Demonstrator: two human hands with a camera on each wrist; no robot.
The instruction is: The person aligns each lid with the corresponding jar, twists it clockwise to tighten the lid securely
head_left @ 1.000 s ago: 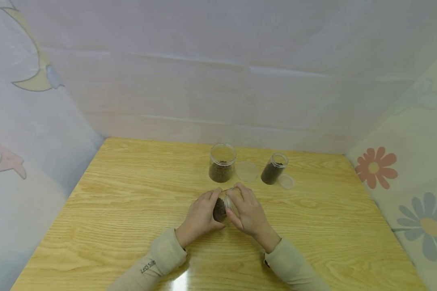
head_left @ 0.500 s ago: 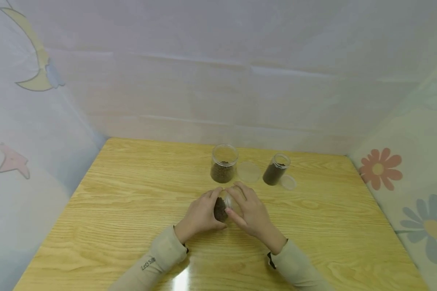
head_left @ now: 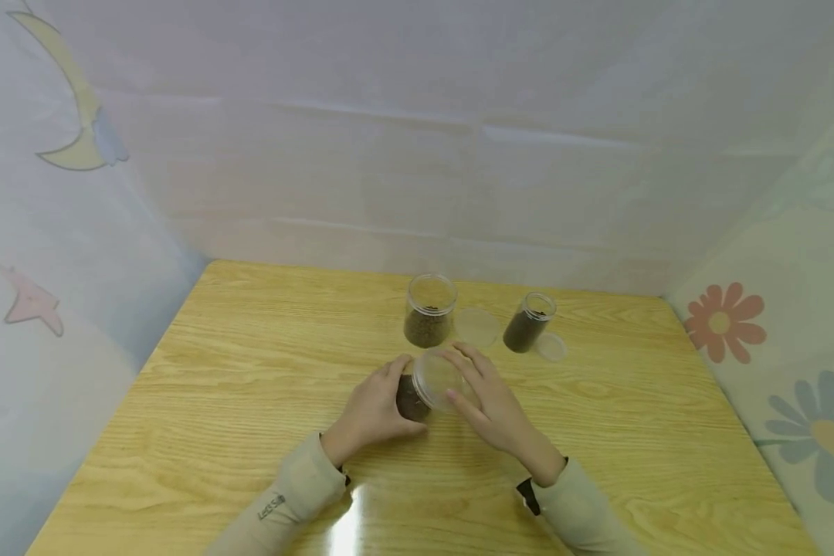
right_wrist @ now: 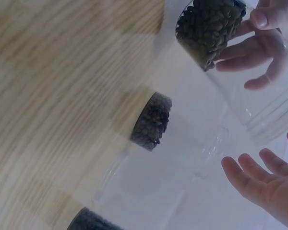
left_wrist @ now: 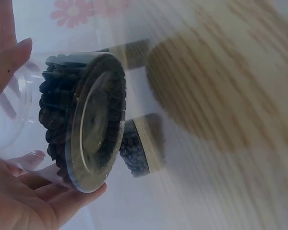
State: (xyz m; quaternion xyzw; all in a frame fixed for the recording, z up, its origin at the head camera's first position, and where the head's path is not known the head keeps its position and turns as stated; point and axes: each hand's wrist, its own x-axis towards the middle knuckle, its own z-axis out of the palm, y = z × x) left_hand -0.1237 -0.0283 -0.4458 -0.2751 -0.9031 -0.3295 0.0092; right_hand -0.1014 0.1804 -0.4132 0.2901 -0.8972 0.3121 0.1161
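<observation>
My left hand (head_left: 375,409) grips a clear jar (head_left: 411,398) part-filled with dark beans. The jar leans, its frosted round top (head_left: 441,378) facing right and up toward the head camera. In the left wrist view the jar's base (left_wrist: 93,124) shows, with the beans (left_wrist: 60,110) piled against it and the left fingers wrapped round the side. My right hand (head_left: 493,405) is by the top, fingers spread. In the right wrist view the right hand (right_wrist: 269,182) has extended fingers, a short gap from the jar's ridged neck (right_wrist: 273,120).
A wide lidless jar (head_left: 427,328) of dark beans stands behind the hands, a large round lid (head_left: 476,327) beside it. Farther right are a narrower lidless jar (head_left: 524,332) and a small lid (head_left: 551,347). Cloth walls (head_left: 417,154) border the wooden table (head_left: 250,347).
The held jar has shifted slightly left and its top has turned more toward the head camera. My right fingers, earlier round the top, have loosened and drawn back to the right.
</observation>
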